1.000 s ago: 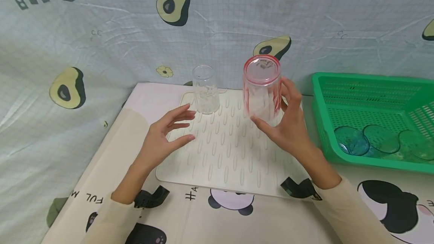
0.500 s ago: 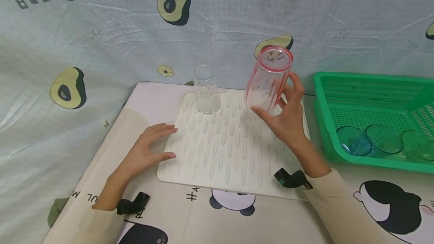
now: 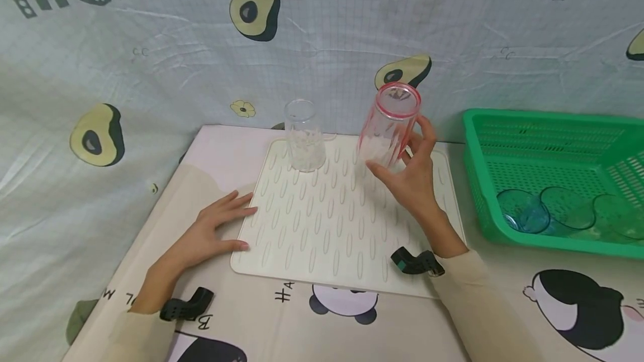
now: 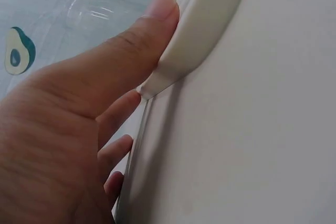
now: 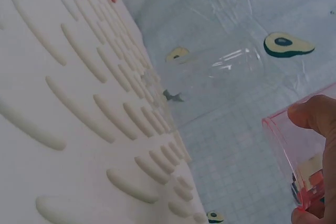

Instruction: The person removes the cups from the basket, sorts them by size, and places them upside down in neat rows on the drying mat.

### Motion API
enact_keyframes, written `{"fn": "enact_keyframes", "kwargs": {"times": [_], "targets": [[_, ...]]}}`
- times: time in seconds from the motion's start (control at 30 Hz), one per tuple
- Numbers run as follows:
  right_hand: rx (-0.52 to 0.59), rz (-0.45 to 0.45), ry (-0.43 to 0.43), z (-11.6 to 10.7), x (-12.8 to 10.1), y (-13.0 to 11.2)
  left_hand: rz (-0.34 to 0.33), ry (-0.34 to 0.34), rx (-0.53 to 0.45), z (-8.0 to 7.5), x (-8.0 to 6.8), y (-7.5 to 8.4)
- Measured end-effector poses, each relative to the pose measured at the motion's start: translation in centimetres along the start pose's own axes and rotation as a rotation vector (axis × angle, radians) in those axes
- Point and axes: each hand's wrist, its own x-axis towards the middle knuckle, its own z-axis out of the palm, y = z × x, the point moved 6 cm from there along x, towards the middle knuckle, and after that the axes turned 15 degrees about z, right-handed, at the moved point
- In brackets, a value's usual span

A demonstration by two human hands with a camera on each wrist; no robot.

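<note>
My right hand (image 3: 410, 180) grips a pink-tinted drinking glass (image 3: 387, 127) low on its sides, thumb in front. Bottom up and slightly tilted, the glass is held over the back of a white ribbed mat (image 3: 327, 228). Its lower end and part of my thumb show in the right wrist view. A clear glass (image 3: 305, 141) stands on the mat, left of the pink one. My left hand (image 3: 203, 233) rests at the mat's left edge with fingers extended. In the left wrist view the thumb (image 4: 157, 17) touches the mat's thick edge.
A green plastic basket (image 3: 478, 200) stands right of the mat, with several bluish and greenish glasses (image 3: 525, 211) along its near side. A printed cloth wall (image 3: 332, 32) rises behind the table. Patterned cloth (image 3: 402, 334) covers the table's front.
My left hand has moved left and down from near the clear glass to the mat's left edge. The pink glass rose and tilted, then dropped slightly, staying in my right hand.
</note>
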Motion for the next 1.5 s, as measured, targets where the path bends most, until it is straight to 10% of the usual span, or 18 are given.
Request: {"fn": "enact_keyframes", "kwargs": {"times": [1.5], "targets": [[-0.128,0.241,-0.102,2.4,0.0,6.4,-0.021,-0.032,-0.004,0.2,-0.4,-0.3]]}}
